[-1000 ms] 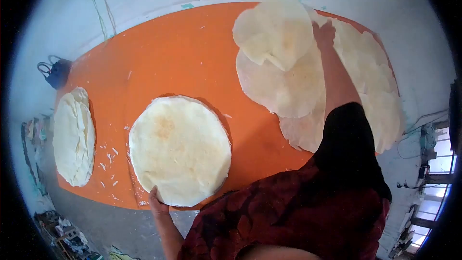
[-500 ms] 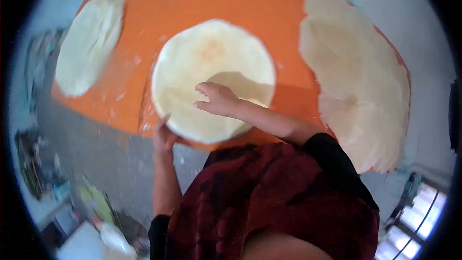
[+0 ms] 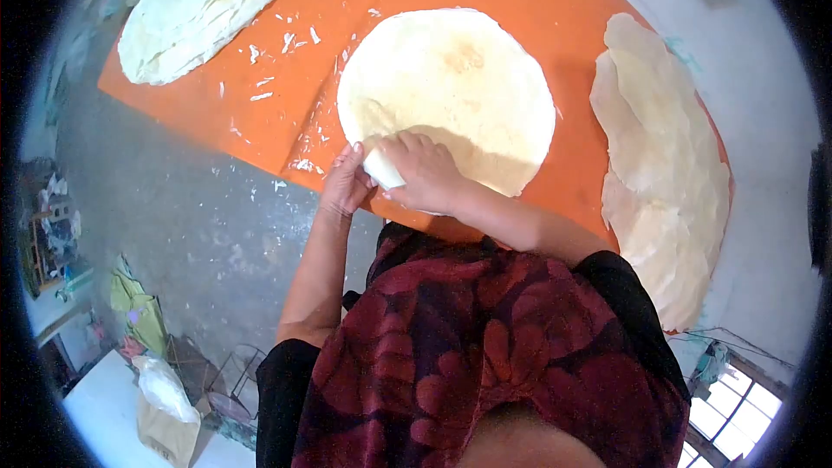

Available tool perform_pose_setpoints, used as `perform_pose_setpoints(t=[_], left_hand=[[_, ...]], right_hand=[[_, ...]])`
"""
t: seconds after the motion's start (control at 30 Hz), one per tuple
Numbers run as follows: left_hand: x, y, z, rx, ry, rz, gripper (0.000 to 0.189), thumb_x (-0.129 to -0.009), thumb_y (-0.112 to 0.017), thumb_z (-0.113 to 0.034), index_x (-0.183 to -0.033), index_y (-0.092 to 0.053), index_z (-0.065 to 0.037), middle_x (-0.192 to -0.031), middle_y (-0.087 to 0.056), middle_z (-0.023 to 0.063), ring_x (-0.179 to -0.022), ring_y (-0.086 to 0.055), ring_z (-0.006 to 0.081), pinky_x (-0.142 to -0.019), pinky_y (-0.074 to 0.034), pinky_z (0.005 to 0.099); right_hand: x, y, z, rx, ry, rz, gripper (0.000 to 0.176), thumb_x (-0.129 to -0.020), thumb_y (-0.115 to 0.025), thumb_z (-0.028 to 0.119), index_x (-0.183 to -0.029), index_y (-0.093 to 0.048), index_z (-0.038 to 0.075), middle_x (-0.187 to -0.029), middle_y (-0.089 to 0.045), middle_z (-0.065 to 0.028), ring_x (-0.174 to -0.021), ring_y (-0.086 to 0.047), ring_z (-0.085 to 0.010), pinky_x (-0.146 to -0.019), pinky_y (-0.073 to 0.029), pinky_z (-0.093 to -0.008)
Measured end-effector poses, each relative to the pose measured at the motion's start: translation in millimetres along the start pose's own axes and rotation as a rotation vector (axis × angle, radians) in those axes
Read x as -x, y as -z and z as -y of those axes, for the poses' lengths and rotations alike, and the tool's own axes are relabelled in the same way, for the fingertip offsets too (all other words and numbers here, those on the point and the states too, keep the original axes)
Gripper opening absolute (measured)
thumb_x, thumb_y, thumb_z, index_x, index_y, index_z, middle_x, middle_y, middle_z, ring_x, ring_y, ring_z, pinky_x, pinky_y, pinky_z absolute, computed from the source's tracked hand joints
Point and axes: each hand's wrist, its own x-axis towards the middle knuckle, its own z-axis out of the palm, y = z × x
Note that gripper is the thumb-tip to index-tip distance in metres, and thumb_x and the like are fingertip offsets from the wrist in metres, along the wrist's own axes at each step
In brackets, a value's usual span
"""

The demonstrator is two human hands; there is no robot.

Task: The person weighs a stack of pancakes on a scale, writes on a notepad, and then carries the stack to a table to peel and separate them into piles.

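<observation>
Where the round flatbread (image 3: 451, 87) lies: on the orange bench (image 3: 286, 121), close to its near edge, with its near rim under both hands. I read it as one disc, but I cannot rule out a stack.
Right hand (image 3: 425, 173): curled over the near rim, fingers closed on a small pale flap (image 3: 383, 169) of the disc that is turned up off the bench.
Left hand (image 3: 347, 182): fingers narrow and held together, touching the rim just beside the flap. I cannot tell whether it grips or only steadies.
Weight and stiffness: I judge it light and thin. The flap bends without snapping, so it is soft at the rim rather than brittle.
Fragility: I expect it to tear if pulled from one pinched point, and to sag if lifted by one side alone.
Surface: it looks dry and matte to me, so I judge it not slippery.
Where to hold: at the near rim, with both hands spread apart along the edge and the fingers flat beneath rather than nipping.
White flakes (image 3: 260, 61): scattered on the bench left of the disc, a hint that dry parts crumble.
Pale pile (image 3: 199, 4): at the far left corner of the bench, well apart from the hands.
Thin sheets (image 3: 667, 165): overlapping along the right edge, apart from the disc.
</observation>
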Motion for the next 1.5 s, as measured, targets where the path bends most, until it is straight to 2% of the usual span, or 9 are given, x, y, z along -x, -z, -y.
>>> perform_pose_setpoints(t=[0.37, 0.63, 0.83, 1.0, 1.03, 1.13, 1.27, 1.37, 1.5], left_hand=[[7, -15, 0, -0.169, 0.012, -0.013, 0.041, -0.074, -0.062, -0.006, -0.111, -0.046, -0.003, -0.104, -0.055, 0.0096, -0.095, -0.053, 0.0196, -0.082, -0.044, 0.0342], [-7, -33, 13, -0.293, -0.057, -0.336, 0.039, -0.078, -0.053, -0.012, -0.110, -0.044, 0.008, -0.104, -0.053, 0.0146, -0.092, -0.055, 0.0246, -0.081, -0.044, 0.0337], [-12, -28, 13, -0.306, 0.009, -0.366, 0.041, -0.079, -0.049, -0.013, -0.113, -0.040, 0.007, -0.105, -0.052, 0.0155, -0.094, -0.053, 0.0248, -0.081, -0.045, 0.0354], [-11, -35, 15, -0.309, -0.014, -0.401, 0.038, -0.078, -0.049, -0.012, -0.111, -0.043, 0.007, -0.104, -0.053, 0.0149, -0.094, -0.053, 0.0251, -0.082, -0.045, 0.0354], [-11, -37, 15, -0.327, -0.024, -0.410, 0.038, -0.077, -0.049, -0.012, -0.110, -0.043, 0.006, -0.103, -0.053, 0.0149, -0.093, -0.053, 0.0252, -0.082, -0.045, 0.0355], [-11, -44, 15, -0.367, -0.036, -0.446, 0.040, -0.076, -0.050, -0.013, -0.110, -0.043, 0.005, -0.104, -0.053, 0.0149, -0.094, -0.053, 0.0256, -0.084, -0.044, 0.0356], [-11, -46, 17, -0.346, -0.037, -0.473, 0.041, -0.076, -0.050, -0.012, -0.111, -0.042, 0.006, -0.105, -0.052, 0.0150, -0.096, -0.052, 0.0257, -0.084, -0.043, 0.0357], [-13, -44, 17, -0.345, -0.063, -0.479, 0.041, -0.076, -0.050, -0.012, -0.112, -0.041, 0.006, -0.106, -0.052, 0.0152, -0.096, -0.052, 0.0260, -0.085, -0.043, 0.0356], [-12, -35, 16, -0.366, -0.062, -0.457, 0.042, -0.077, -0.050, -0.013, -0.113, -0.040, 0.007, -0.107, -0.051, 0.0158, -0.097, -0.051, 0.0264, -0.085, -0.042, 0.0356]], right_hand=[[-1, 4, -45, -0.642, -0.205, 0.119, 0.042, -0.068, -0.058, 0.024, -0.103, -0.052, 0.001, -0.104, -0.050, -0.0201, -0.095, -0.051, -0.0305, -0.082, -0.040, -0.0367], [-14, 22, -67, -0.157, -0.188, 0.019, 0.021, -0.076, -0.044, 0.019, -0.079, -0.058, 0.004, -0.077, -0.058, -0.0189, -0.076, -0.055, -0.0341, -0.070, -0.042, -0.0430], [-36, 173, -196, -0.197, -0.208, -0.282, 0.019, -0.067, -0.043, 0.013, -0.069, -0.059, 0.002, -0.073, -0.058, -0.0203, -0.066, -0.056, -0.0330, -0.060, -0.043, -0.0435], [3, 321, -361, 0.545, -0.114, -0.596, 0.022, -0.072, -0.046, 0.018, -0.078, -0.057, 0.000, -0.079, -0.057, -0.0186, -0.075, -0.054, -0.0339, -0.068, -0.043, -0.0413], [26, 349, -342, 0.153, -0.404, -0.677, 0.025, -0.072, -0.047, 0.021, -0.080, -0.057, 0.000, -0.084, -0.057, -0.0196, -0.079, -0.054, -0.0350, -0.072, -0.042, -0.0410], [65, 388, -418, 0.172, -0.405, -0.887, 0.028, -0.077, -0.049, 0.027, -0.086, -0.057, 0.001, -0.077, -0.057, -0.0153, -0.075, -0.053, -0.0286, -0.069, -0.042, -0.0352], [86, 361, -477, 0.226, -0.704, -1.176, 0.052, -0.075, -0.052, 0.041, -0.113, -0.045, 0.005, -0.112, -0.048, -0.0191, -0.103, -0.046, -0.0327, -0.086, -0.037, -0.0423], [83, 301, -478, 0.509, -1.003, -1.027, 0.065, -0.073, -0.054, 0.045, -0.124, -0.034, 0.009, -0.124, -0.036, -0.0187, -0.113, -0.037, -0.0341, -0.088, -0.035, -0.0474], [48, 209, -412, 0.162, -0.804, -0.834, 0.045, -0.072, -0.056, 0.029, -0.110, -0.047, 0.006, -0.112, -0.047, -0.0163, -0.105, -0.045, -0.0307, -0.085, -0.037, -0.0440]])
